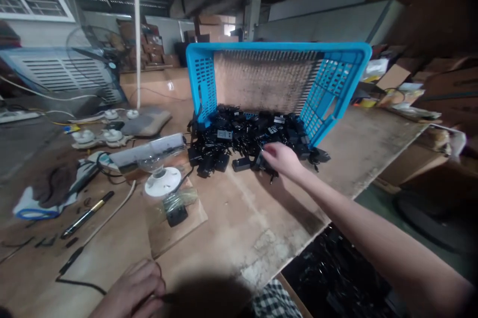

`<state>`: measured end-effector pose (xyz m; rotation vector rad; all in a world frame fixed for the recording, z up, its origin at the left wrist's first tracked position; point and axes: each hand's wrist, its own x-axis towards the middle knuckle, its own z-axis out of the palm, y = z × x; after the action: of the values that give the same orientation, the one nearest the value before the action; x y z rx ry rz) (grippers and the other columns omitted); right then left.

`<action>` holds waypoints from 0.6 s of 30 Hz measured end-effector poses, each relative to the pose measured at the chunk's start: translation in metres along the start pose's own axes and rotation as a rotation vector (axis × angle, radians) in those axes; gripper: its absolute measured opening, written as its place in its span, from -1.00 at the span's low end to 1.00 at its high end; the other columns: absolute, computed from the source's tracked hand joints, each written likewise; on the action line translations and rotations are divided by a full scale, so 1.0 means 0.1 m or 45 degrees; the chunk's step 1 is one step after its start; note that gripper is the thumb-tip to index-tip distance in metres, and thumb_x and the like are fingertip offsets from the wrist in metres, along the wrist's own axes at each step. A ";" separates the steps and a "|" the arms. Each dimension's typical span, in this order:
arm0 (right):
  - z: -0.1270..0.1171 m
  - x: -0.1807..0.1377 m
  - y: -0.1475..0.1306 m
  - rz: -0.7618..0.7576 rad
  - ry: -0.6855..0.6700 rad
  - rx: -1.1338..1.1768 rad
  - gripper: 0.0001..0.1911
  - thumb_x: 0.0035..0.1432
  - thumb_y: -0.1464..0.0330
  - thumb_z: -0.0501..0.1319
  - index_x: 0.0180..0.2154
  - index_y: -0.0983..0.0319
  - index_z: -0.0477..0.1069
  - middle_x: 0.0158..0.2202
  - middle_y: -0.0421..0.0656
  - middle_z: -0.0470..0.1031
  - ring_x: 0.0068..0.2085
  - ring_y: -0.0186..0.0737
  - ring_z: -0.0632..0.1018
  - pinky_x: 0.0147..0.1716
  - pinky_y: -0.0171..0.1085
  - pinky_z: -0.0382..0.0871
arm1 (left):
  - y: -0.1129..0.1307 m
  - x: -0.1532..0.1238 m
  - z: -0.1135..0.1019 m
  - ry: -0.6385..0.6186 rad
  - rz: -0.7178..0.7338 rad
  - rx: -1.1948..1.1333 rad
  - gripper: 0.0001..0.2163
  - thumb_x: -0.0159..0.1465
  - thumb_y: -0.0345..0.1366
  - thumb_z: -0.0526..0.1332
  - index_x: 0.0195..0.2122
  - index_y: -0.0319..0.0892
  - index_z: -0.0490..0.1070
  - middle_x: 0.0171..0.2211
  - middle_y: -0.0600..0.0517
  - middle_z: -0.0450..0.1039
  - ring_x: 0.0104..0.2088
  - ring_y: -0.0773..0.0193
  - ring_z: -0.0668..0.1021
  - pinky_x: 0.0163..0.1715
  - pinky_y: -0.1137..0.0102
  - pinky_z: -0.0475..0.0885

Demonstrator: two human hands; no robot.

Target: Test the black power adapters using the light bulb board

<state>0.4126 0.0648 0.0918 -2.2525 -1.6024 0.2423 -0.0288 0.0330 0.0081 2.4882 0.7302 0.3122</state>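
Note:
A large heap of black power adapters (pixel 242 133) with their cords spills from a blue plastic basket (pixel 278 47) lying on its side. My right hand (pixel 280 157) is at the front of the heap, its fingers closed on a black power adapter (pixel 259 161), mostly covered by the hand. A loose adapter (pixel 242 164) lies just left of it. My left hand (pixel 136 285) rests at the table's near edge with its fingers curled; what they hold, if anything, is hidden. Ahead of that hand, a white lamp socket (pixel 163 181) with a clear bulb sits on a small wooden board (pixel 179 228).
A pen (pixel 87 214) and a pale cable (pixel 112 213) lie on the left of the wooden table (pixel 231 228). White sockets (pixel 112 136) and a grey pad (pixel 147 122) are further back. Below the right edge is another mass of black adapters (pixel 336 273).

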 end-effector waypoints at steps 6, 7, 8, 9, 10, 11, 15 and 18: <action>0.21 0.89 -0.34 0.231 -0.068 -0.329 -0.65 0.33 0.23 0.25 0.07 0.25 0.40 0.05 -0.06 0.47 -0.04 -0.09 0.56 -0.06 -0.01 0.52 | -0.06 0.17 0.27 0.326 -0.190 -0.048 -0.84 0.44 -0.15 0.11 -0.09 -0.04 0.43 -0.30 0.08 0.60 -0.37 0.25 0.64 -0.41 0.52 0.51; 0.21 0.93 -0.36 0.230 -0.063 -0.381 -0.67 0.34 0.24 0.23 0.05 0.28 0.42 0.05 -0.03 0.48 -0.02 -0.08 0.55 -0.03 0.00 0.50 | -0.08 0.18 0.28 0.354 -0.174 -0.038 -0.82 0.44 -0.15 0.11 -0.02 -0.02 0.42 -0.25 0.09 0.62 -0.34 0.26 0.66 -0.37 0.53 0.52; 0.20 0.96 -0.38 0.212 -0.049 -0.428 -0.69 0.37 0.26 0.20 0.02 0.33 0.43 0.05 0.02 0.49 0.01 -0.05 0.55 0.00 -0.01 0.46 | -0.09 0.17 0.27 0.347 -0.110 -0.035 -0.79 0.45 -0.14 0.12 0.03 0.00 0.41 -0.17 0.10 0.62 -0.27 0.26 0.67 -0.28 0.52 0.53; 0.18 0.95 -0.38 0.171 -0.024 -0.469 -0.68 0.40 0.27 0.14 -0.01 0.39 0.45 0.05 0.09 0.49 0.05 -0.01 0.53 0.04 -0.03 0.42 | -0.09 0.17 0.27 0.339 -0.051 -0.037 -0.79 0.45 -0.14 0.12 0.06 0.03 0.40 -0.13 0.11 0.62 -0.22 0.27 0.67 -0.22 0.51 0.52; 0.14 0.92 -0.39 0.109 0.000 -0.502 -0.61 0.45 0.28 0.03 -0.05 0.49 0.46 0.06 0.15 0.48 0.11 0.02 0.50 0.07 -0.08 0.35 | -0.08 0.16 0.26 0.329 -0.020 -0.040 -0.79 0.46 -0.14 0.11 0.06 0.04 0.41 -0.11 0.13 0.61 -0.21 0.28 0.66 -0.21 0.52 0.51; 0.10 0.85 -0.38 0.027 0.030 -0.526 -0.50 0.48 0.31 -0.11 -0.10 0.59 0.46 0.07 0.20 0.47 0.14 0.05 0.46 0.08 -0.13 0.29 | -0.06 0.15 0.25 0.323 -0.018 -0.039 -0.80 0.46 -0.14 0.11 0.04 0.03 0.41 -0.11 0.13 0.61 -0.21 0.28 0.66 -0.21 0.52 0.50; -0.02 0.33 -0.34 -0.284 0.108 -0.530 -0.47 0.46 0.31 -0.14 -0.18 0.56 0.49 -0.07 0.12 0.55 0.03 -0.01 0.54 -0.03 -0.21 0.31 | 0.06 0.12 0.22 0.331 -0.204 0.014 -0.74 0.45 -0.06 0.09 0.03 -0.03 0.42 -0.11 0.09 0.59 -0.22 0.24 0.64 -0.22 0.47 0.48; 0.02 -0.11 -0.30 -0.314 0.069 -0.504 -0.76 0.33 0.39 0.14 -0.19 0.39 0.55 -0.24 0.01 0.61 -0.15 -0.06 0.60 -0.14 -0.20 0.39 | 0.10 0.12 0.20 0.325 -0.186 -0.001 -0.69 0.45 -0.02 0.07 0.08 0.03 0.44 -0.03 0.13 0.58 -0.14 0.23 0.63 -0.10 0.44 0.47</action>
<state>0.3821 0.0634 0.1012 -2.2733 -2.0195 -0.2187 -0.0073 0.0240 -0.0024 2.4031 1.0078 0.5826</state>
